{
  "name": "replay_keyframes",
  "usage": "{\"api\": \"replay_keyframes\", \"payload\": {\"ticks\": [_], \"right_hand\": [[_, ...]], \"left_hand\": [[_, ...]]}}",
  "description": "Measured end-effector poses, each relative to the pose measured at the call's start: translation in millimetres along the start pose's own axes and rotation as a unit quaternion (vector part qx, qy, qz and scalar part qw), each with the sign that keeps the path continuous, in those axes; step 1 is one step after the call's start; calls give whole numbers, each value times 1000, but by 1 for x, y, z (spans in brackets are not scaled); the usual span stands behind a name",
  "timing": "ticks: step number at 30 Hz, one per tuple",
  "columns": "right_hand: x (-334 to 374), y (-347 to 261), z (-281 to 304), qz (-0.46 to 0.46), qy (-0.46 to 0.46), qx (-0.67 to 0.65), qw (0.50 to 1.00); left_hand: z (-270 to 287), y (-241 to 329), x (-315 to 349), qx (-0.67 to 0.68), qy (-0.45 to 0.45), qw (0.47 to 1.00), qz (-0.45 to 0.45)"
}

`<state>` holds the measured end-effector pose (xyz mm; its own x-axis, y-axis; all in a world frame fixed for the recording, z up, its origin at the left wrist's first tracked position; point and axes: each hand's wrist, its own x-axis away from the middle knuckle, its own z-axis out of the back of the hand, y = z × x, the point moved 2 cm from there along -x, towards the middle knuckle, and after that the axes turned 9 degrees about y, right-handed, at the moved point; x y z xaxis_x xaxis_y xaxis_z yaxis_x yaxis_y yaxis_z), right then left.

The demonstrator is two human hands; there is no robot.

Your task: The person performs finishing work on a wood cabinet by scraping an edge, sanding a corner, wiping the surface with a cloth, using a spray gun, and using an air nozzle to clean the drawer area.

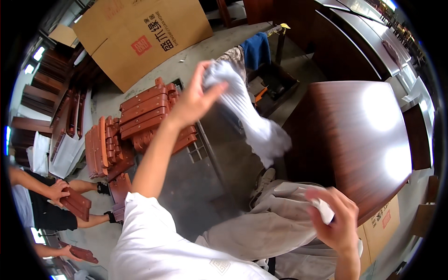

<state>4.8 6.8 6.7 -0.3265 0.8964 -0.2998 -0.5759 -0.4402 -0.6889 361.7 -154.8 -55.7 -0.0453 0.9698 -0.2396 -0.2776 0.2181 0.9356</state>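
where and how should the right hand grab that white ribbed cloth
Probably best by the loose lower end of the white ribbed cloth, pinched from the lower right, the side the right hand is on. The left hand holds the upper end, and the cloth slants down rightward. The lower end is blurred, so its exact edge is unclear.

— From where is the scene viewed?
— It is viewed from the head, facing downward; the left hand (198, 99) and right hand (337, 219) are seen closely, the floor (100, 239) farther away.
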Motion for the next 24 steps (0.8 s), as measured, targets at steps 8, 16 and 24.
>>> {"api": "replay_keyframes", "payload": {"ticks": [8,16,24], "right_hand": [[224,63,138,-251,306,102,913],[503,54,220,-350,669,46,655],[711,-15,145,-370,853,97,357]], "left_hand": [[126,-109,-123,-567,217,792,-67],[42,-193,-110,-445,-85,892,0],[62,-207,-164,-645,-57,703,-292]]}}
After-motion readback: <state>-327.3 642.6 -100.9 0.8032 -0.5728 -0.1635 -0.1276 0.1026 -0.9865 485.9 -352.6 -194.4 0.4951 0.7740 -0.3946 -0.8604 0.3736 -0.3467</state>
